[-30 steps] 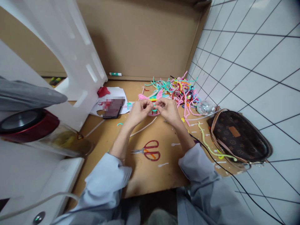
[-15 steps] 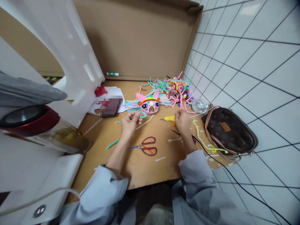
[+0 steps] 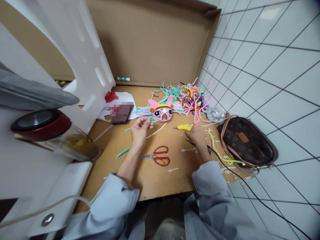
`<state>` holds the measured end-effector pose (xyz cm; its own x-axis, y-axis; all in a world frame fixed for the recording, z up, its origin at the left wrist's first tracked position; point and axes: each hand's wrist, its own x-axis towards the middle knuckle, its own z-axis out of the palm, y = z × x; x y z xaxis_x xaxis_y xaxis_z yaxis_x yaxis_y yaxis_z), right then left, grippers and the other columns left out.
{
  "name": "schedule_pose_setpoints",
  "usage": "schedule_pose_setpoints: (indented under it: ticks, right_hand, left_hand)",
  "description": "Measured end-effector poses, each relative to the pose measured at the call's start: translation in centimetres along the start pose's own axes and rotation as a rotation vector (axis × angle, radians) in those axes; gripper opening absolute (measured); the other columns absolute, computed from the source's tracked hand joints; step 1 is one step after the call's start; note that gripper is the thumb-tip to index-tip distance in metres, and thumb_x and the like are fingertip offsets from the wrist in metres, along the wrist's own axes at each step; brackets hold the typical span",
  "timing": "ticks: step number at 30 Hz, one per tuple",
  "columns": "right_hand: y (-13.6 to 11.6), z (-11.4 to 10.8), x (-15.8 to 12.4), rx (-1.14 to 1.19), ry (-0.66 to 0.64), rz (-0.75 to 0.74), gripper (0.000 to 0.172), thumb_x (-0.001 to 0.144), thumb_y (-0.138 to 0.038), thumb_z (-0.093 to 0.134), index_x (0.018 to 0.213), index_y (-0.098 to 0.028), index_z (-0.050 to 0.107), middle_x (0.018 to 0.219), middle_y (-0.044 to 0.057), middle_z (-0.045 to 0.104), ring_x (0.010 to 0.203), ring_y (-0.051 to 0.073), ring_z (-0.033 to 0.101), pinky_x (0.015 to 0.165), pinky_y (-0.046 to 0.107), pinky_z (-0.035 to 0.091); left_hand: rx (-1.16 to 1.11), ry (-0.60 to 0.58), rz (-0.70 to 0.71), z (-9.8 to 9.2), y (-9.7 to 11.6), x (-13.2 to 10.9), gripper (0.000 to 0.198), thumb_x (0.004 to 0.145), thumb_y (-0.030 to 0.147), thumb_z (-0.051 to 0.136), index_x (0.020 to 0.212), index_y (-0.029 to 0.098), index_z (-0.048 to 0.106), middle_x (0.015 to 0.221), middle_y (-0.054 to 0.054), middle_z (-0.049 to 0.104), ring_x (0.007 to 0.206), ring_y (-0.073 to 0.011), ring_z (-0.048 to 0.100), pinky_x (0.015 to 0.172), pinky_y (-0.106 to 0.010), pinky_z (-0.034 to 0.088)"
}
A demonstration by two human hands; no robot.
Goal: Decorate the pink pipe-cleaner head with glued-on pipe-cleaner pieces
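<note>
My left hand is closed in a pinch on a thin teal pipe cleaner, a bit of which shows past the fingertips. Just beyond it lies a pink animal head with horns, big eyes and a yellow and red band, made of pipe cleaners. My right hand is wrapped round the handle of a yellow glue gun, its nozzle pointing left; the fingers hide the grip. Between my forearms, red-handled scissors lie on the table.
A tangled heap of coloured pipe cleaners lies at the back right. Further right sits a brown handbag, with a black cable running past it. On the left are a phone and a glass bottle with red lid.
My right hand has come down onto the glue gun's handle and closed round it. My left hand keeps its pinch, with less of the teal loop showing. The view has shifted slightly.
</note>
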<state>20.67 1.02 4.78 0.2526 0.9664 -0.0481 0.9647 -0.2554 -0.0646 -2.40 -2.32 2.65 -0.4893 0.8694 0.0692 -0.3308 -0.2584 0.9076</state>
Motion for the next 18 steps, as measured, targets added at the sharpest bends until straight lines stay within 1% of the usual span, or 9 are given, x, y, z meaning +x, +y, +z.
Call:
schedule_pose_setpoints:
  ticks: [2, 4, 7, 9, 12, 14, 16, 18]
  right_hand:
    - [-0.1, -0.2, 0.0, 0.035, 0.000, 0.017, 0.041, 0.085, -0.039, 0.067, 0.115, -0.012, 0.074, 0.114, 0.021, 0.076, 0.110, 0.033, 0.073, 0.084, 0.036, 0.055]
    - [-0.2, -0.5, -0.2, 0.082, 0.018, 0.023, 0.042, 0.085, -0.043, 0.065, 0.112, -0.012, 0.074, 0.112, 0.020, 0.076, 0.109, 0.033, 0.073, 0.080, 0.035, 0.054]
    - [-0.3, -1.3, -0.6, 0.171, 0.079, 0.008, 0.043, 0.085, -0.047, 0.062, 0.108, -0.013, 0.074, 0.106, 0.019, 0.077, 0.102, 0.032, 0.074, 0.072, 0.032, 0.049]
    - [-0.3, -1.7, -0.7, 0.238, 0.122, 0.010, 0.042, 0.084, -0.047, 0.063, 0.109, -0.014, 0.073, 0.104, 0.018, 0.077, 0.098, 0.031, 0.073, 0.069, 0.030, 0.046]
    - [-0.4, -2.0, -0.8, 0.333, 0.166, 0.037, 0.045, 0.081, -0.045, 0.065, 0.115, -0.015, 0.070, 0.105, 0.015, 0.077, 0.097, 0.030, 0.072, 0.068, 0.029, 0.043]
    - [-0.5, -1.9, -0.8, 0.385, 0.196, 0.033, 0.050, 0.081, -0.048, 0.066, 0.118, -0.015, 0.068, 0.107, 0.015, 0.076, 0.096, 0.029, 0.071, 0.069, 0.030, 0.043]
    - [-0.6, -1.6, -0.8, 0.421, 0.215, 0.001, 0.055, 0.079, -0.055, 0.068, 0.116, -0.015, 0.069, 0.106, 0.015, 0.076, 0.093, 0.029, 0.069, 0.068, 0.030, 0.042]
    - [-0.6, -1.3, -0.9, 0.438, 0.227, -0.043, 0.056, 0.077, -0.060, 0.069, 0.110, -0.015, 0.070, 0.102, 0.014, 0.076, 0.088, 0.028, 0.068, 0.067, 0.030, 0.041]
  left_hand:
    - [0.001, 0.007, 0.014, 0.0, 0.1, 0.0, 0.050, 0.047, 0.048, 0.092, 0.075, 0.015, 0.067, 0.065, 0.002, 0.066, 0.055, -0.0078, 0.059, 0.057, -0.021, 0.052]
    - [0.009, 0.016, 0.028, -0.1, 0.0, 0.1, 0.049, 0.047, 0.048, 0.092, 0.074, 0.015, 0.067, 0.062, 0.003, 0.064, 0.054, -0.0073, 0.057, 0.055, -0.020, 0.050]
    - [0.023, 0.027, 0.039, -0.1, -0.2, 0.3, 0.049, 0.048, 0.049, 0.091, 0.074, 0.016, 0.067, 0.062, 0.003, 0.064, 0.053, -0.0077, 0.056, 0.053, -0.021, 0.048]
    - [0.027, 0.030, 0.036, 0.0, -0.3, 0.3, 0.048, 0.048, 0.049, 0.090, 0.074, 0.016, 0.067, 0.061, 0.003, 0.063, 0.053, -0.0082, 0.056, 0.052, -0.021, 0.048]
    - [0.035, 0.023, 0.015, 0.1, -0.3, 0.1, 0.047, 0.048, 0.047, 0.090, 0.073, 0.016, 0.065, 0.058, 0.003, 0.062, 0.052, -0.0089, 0.057, 0.052, -0.021, 0.048]
    - [0.053, 0.010, -0.002, 0.2, -0.4, 0.0, 0.046, 0.049, 0.045, 0.089, 0.072, 0.015, 0.064, 0.057, 0.003, 0.061, 0.051, -0.0093, 0.057, 0.053, -0.022, 0.049]
    - [0.071, -0.007, -0.007, 0.3, -0.5, -0.2, 0.044, 0.050, 0.045, 0.088, 0.072, 0.015, 0.064, 0.057, 0.003, 0.062, 0.051, -0.0093, 0.057, 0.053, -0.022, 0.050]
    - [0.083, -0.019, -0.006, 0.3, -0.6, -0.3, 0.043, 0.052, 0.045, 0.087, 0.072, 0.015, 0.064, 0.057, 0.002, 0.062, 0.051, -0.0093, 0.057, 0.053, -0.022, 0.050]
